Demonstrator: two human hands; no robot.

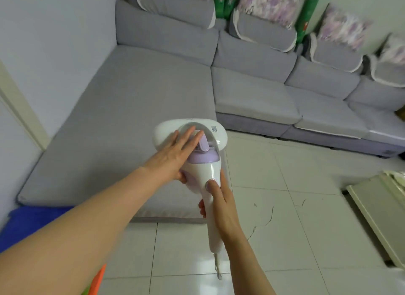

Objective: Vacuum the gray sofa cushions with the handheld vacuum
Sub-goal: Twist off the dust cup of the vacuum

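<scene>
The white and lilac handheld vacuum [202, 161] is held over the front right corner of the large gray chaise cushion [122, 128]. My right hand [221, 203] grips its white handle, thumb on the round lilac button. My left hand [177, 154] lies on the lilac body with fingers straight over the top and thumb underneath. The vacuum's wide white head points toward the sofa. More gray seat cushions [254, 97] run to the right, with gray back cushions [166, 35] behind them.
Floral purple pillows [267, 3] and green packages [306, 16] sit on top of the sofa back. White tiled floor [285, 185] lies in front, with a cream-coloured furniture edge [377, 213] at right. A blue item [32, 222] and an orange one [99, 279] are at lower left.
</scene>
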